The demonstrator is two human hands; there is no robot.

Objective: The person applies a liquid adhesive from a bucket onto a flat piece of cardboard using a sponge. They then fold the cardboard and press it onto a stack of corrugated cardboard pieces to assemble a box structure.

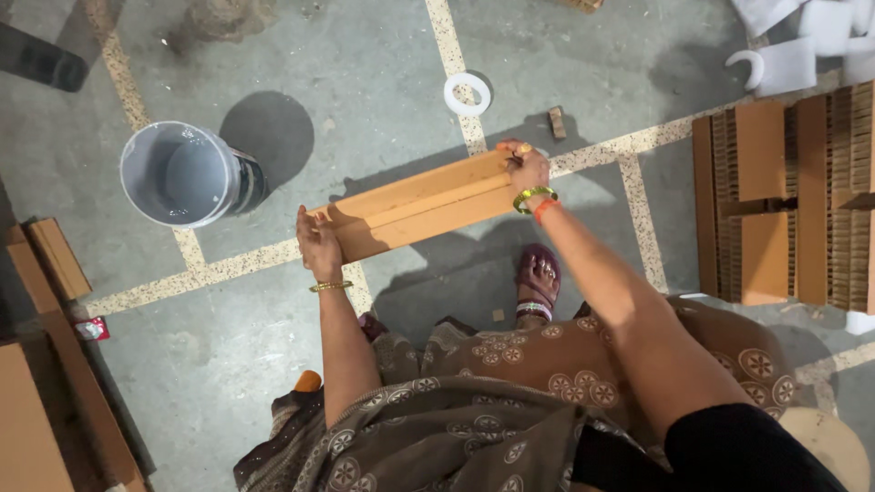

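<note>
I hold a long brown cardboard piece (419, 205) level above the grey floor, one end in each hand. My left hand (317, 242) presses flat against its left end, a gold bangle on the wrist. My right hand (526, 168) grips the right end from above and wears green and orange bangles. The piece looks folded lengthwise, with a lighter ridge along its middle. Below it my sandalled foot (537, 284) rests on the floor, and patterned brown cloth covers my lap.
A grey bucket (182, 175) stands on the floor to the left. A white ring (467, 94) and a small wooden block (557, 122) lie beyond the piece. Stacked honeycomb cardboard blocks (784, 205) sit at right, white foam pieces (802, 41) top right, cardboard boards (46, 364) at left.
</note>
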